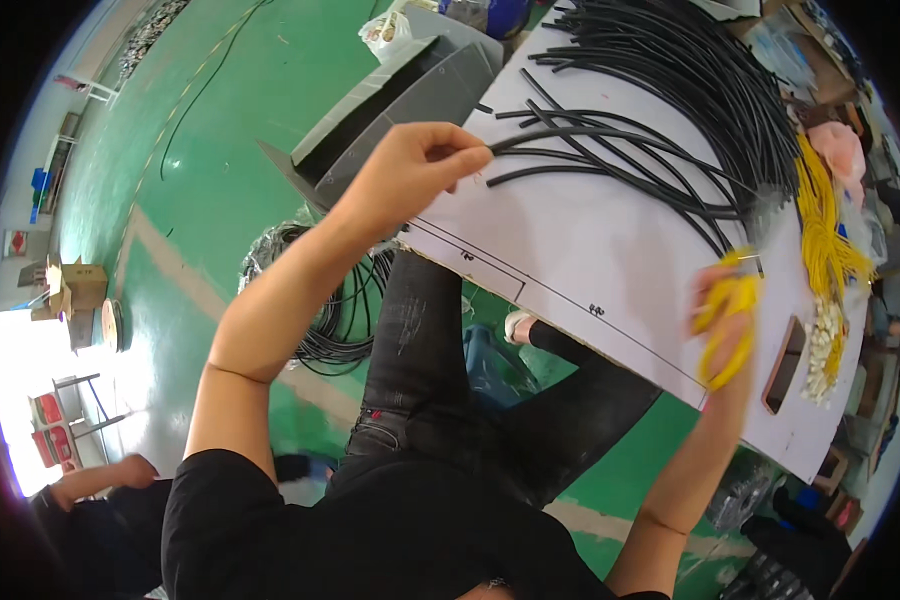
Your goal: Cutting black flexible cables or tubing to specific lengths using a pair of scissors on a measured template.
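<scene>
My left hand (415, 165) is over the table's left edge, thumb and forefinger pinched on the end of a black tube (590, 131). The tube runs right across several loose black tubes (560, 172) that cross each other on the white tabletop (580, 240). On the right, my right hand (708, 300) is closed round yellow-handled scissors (732, 325), smeared by motion. Their blades point away from me, near the right ends of the loose tubes; whether they touch a tube I cannot tell.
A large bundle of black tubes (670, 70) covers the table's far side. Yellow wires (820, 220) with white connectors (825, 345) and a dark phone-like slab (785, 365) lie at the right. A grey bin (410, 100) stands left; coiled black cable (330, 340) lies below it.
</scene>
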Demonstrator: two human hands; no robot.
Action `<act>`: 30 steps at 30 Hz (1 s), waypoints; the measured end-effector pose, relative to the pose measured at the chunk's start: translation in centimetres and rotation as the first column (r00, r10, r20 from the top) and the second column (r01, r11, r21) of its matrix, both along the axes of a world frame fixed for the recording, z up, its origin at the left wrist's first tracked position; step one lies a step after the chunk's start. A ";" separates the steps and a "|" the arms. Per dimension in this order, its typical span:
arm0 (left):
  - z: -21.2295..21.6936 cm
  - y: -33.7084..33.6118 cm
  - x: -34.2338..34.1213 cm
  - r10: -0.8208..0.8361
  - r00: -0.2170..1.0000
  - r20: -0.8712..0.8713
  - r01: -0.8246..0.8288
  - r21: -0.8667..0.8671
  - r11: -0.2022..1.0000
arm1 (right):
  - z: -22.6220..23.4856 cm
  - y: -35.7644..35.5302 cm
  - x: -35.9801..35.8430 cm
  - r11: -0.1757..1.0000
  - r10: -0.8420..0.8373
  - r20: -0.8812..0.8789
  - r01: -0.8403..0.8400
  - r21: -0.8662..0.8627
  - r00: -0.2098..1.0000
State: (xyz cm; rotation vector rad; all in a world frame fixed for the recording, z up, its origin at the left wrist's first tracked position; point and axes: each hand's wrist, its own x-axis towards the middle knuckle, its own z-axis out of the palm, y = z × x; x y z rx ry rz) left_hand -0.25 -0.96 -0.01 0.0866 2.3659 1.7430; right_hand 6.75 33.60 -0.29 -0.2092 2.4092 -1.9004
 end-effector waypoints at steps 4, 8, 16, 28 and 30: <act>0.9 0.7 1.0 0.019 1.000 -0.018 -0.017 0.098 0.995 | 0.8 -8.5 1.8 0.919 0.386 0.355 -0.387 -0.069 0.852; 1.7 1.2 1.5 0.019 1.000 -0.022 -0.015 0.159 0.987 | 1.0 -10.8 0.1 0.910 0.407 0.374 -0.403 -0.093 0.833; 2.2 1.2 1.7 0.023 0.999 -0.034 -0.015 0.198 0.980 | 1.4 -13.3 -1.7 0.913 0.408 0.353 -0.375 -0.160 0.842; 2.1 1.1 1.5 0.007 0.999 -0.035 -0.001 0.179 0.984 | -0.6 -13.8 -2.0 0.943 0.330 0.106 -0.333 0.013 0.938; 2.0 1.0 1.5 -0.002 0.999 -0.041 0.007 0.120 0.993 | 0.1 -13.9 -2.1 0.942 0.320 0.252 -0.335 0.019 0.913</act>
